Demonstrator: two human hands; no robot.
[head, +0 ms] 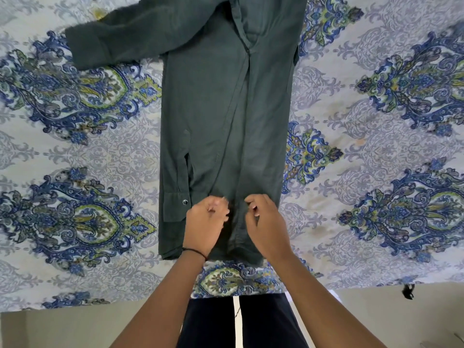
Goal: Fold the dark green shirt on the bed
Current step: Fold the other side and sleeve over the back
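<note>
Your left hand [206,222] and right hand [261,219], fingers curled, pinch the dark green shirt [223,116] near its hem on the bed [376,172]; lifting unevenly may undo the folded sleeve [174,184].

The shirt [221,116] is soft, matt cloth with a small shiny metal snap [185,202] on its cuff. The bed sheet [376,146] is smooth printed cloth. The floor [75,330] looks smooth and dull.
</note>
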